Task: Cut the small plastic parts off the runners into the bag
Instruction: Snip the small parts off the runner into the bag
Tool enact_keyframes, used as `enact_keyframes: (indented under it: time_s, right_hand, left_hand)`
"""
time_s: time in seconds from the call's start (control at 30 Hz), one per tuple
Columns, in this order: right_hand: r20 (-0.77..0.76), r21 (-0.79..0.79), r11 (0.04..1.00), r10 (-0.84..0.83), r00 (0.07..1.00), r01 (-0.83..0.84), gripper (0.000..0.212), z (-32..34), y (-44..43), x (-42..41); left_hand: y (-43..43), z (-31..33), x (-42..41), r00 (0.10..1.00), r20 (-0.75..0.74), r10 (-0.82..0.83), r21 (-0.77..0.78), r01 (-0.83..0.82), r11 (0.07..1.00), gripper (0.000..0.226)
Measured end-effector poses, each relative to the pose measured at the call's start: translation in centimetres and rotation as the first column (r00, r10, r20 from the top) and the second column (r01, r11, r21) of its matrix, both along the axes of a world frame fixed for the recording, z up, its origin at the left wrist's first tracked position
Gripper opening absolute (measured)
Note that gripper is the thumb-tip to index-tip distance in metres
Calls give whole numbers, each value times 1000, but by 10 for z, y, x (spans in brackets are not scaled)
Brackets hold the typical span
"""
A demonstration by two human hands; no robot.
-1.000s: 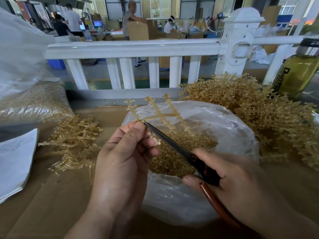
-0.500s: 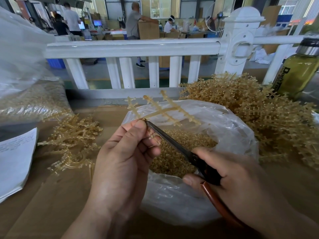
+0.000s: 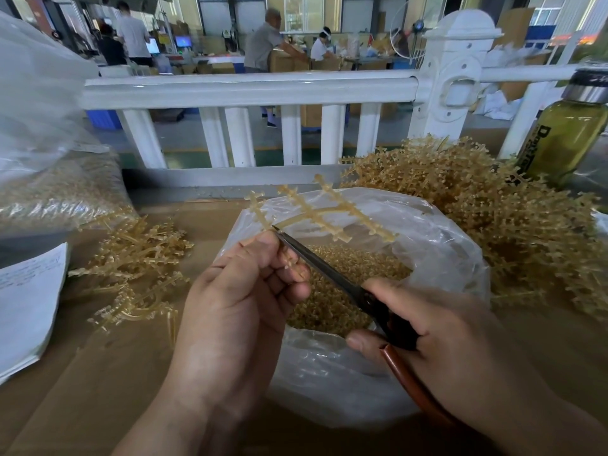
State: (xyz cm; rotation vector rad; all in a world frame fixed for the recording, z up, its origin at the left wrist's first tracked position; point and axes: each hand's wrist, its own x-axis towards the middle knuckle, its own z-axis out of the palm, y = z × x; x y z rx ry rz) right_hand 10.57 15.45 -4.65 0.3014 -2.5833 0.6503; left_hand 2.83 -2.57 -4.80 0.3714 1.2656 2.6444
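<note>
I see a big work hall in the back, with people standing at boxes and screens. A white fence (image 3: 246, 90) runs across in front of them. Close to me is a brown table (image 3: 98, 390).

In the middle of the table sits a clear plastic bag (image 3: 444, 264) with its top open. Lots of small yellow parts (image 3: 345, 284) lie inside it.

My left hand (image 3: 237, 307) is above the near left side of the bag. Its thumb and fingers are curled and pinch the lower end of a yellow runner (image 3: 316, 209). The runner sticks up and away from me over the bag, and its three arms spread out like a fork. Little parts sit along those arms.

My right hand (image 3: 437, 330) is wrapped around the handles of the scissors (image 3: 329, 268). One red-brown handle pokes out under the palm. The dark blades point up and to the left, over the open bag. They look close together. The tip is right by the left thumb, just beside the left arm of the runner. I cannot tell if it touches.

On the right, behind the bag, is a big pile of runners (image 3: 510, 232). A yellow-green bottle (image 3: 566, 133) stands behind that pile. On the left lies a smaller heap of runners (image 3: 138, 258), and next to it some white paper (image 3: 26, 304). A second big bag (image 3: 49, 179) with yellow bits sits at the far left.
</note>
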Motion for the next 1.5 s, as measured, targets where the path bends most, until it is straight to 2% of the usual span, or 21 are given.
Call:
enact_keyframes:
  time_s: [0.27, 0.47, 0.83, 0.93, 1.1, 1.27, 1.4, 1.5]
  right_hand:
    - [37, 8, 1000, -8, 999, 8, 46, 2, 0, 1]
    - [51, 13, 1000, -14, 999, 13, 42, 7, -1, 3]
    - [15, 22, 999, -29, 999, 29, 43, 4, -1, 2]
    - [48, -18, 999, -35, 998, 36, 37, 2, -1, 2]
    - [145, -107, 994, -17, 989, 33, 51, 2, -2, 2]
    - [175, -89, 995, -34, 984, 50, 47, 5, -3, 3]
    - [190, -37, 998, -40, 981, 48, 48, 5, -2, 4]
    - [171, -35, 997, -60, 983, 66, 44, 4, -1, 3]
  left_hand:
    - [2, -1, -1, 1000, -14, 10, -8, -10, 1000, 15]
    - [1, -3, -1, 1000, -13, 18, -9, -19, 1000, 14]
    - [0, -2, -1, 999, -41, 17, -4, -17, 1000, 18]
    - [0, -1, -1, 999, -40, 37, -2, -37, 999, 17]
    - [-2, -2, -3, 993, -78, 88, -6, -89, 996, 10]
    - [-5, -5, -5, 995, -78, 56, -42, -59, 997, 15]
    - [-3, -6, -5, 993, -48, 109, -87, -113, 990, 12]
    - [-1, -7, -6, 986, -53, 160, -130, -166, 977, 20]
